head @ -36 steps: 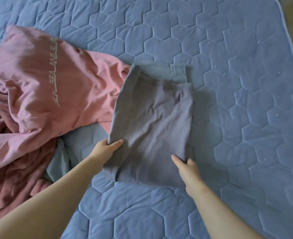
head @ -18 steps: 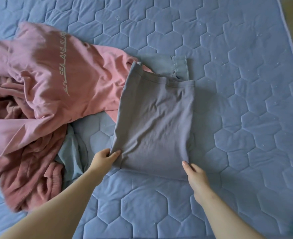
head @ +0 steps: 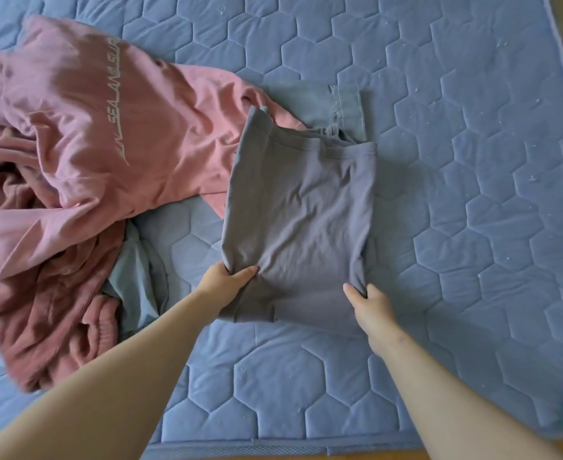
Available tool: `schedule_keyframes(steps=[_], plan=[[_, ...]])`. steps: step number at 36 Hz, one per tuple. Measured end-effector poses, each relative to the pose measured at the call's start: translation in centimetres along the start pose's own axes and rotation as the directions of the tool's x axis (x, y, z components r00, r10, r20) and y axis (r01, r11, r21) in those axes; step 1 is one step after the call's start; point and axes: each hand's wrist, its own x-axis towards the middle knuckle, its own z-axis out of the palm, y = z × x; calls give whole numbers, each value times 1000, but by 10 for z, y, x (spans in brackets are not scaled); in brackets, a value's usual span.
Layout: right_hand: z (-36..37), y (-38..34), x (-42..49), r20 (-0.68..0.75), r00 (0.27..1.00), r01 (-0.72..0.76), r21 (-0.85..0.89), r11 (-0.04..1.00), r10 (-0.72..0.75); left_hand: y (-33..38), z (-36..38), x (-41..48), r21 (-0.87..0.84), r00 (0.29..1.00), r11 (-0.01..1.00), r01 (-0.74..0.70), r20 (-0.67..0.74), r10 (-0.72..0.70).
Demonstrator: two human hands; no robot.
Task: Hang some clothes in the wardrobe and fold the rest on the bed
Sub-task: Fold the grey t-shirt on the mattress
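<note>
head cam is showing the fold moving along. half a second back both hands were just sitting at the near corners of the grey garment (head: pixel 300 210); now they're biting into the cloth a bit further up, and the fabric is bunching into little creases under each grip while the near hem is trailing below them. to me that's looking like the start of the next fold, near end going up toward the far end, so this piece is getting close to done.

left hand (head: pixel 222 277) is reaching in from the lower left with the arm stretched long, its fingers (head: pixel 247 272) curling tight and pinching the left edge. right hand (head: pixel 371 303) is coming in from the lower right, thumb and fingers closing on a tuck of cloth at the right edge.

the garment is lying flat on the bed (head: pixel 472 194), roughly in the middle, its far left corner overlapping the pink sweatshirt (head: pixel 91 111) and a pale blue piece (head: pixel 346 104) that's peeking out behind it. the sweatshirt and a darker pink fleece (head: pixel 41 310) are waiting unfolded on the left.
</note>
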Motion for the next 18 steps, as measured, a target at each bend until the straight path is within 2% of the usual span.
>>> schedule_keyframes(steps=[3,6,10,13,15,18], plan=[[-4,21,-15,65,997,-38,-42,998,41,-17,-2,-17,100,997,994,45,63,-51],[-4,53,-37,162,972,-161,-69,985,170,-46,-2,-37,214,980,970,114,136,-145],[-3,76,-45,212,921,-323,-60,945,328,-64,-6,-43,208,955,959,194,183,-233],[-3,62,-32,134,957,-255,-25,967,256,-48,-8,-33,103,976,982,157,133,-170],[-3,40,-21,30,989,-147,31,989,146,-29,-9,-22,-15,996,998,68,50,-67],[-3,3,0,-101,995,27,104,994,-17,3,-13,-7,-66,991,994,-84,-108,77]])
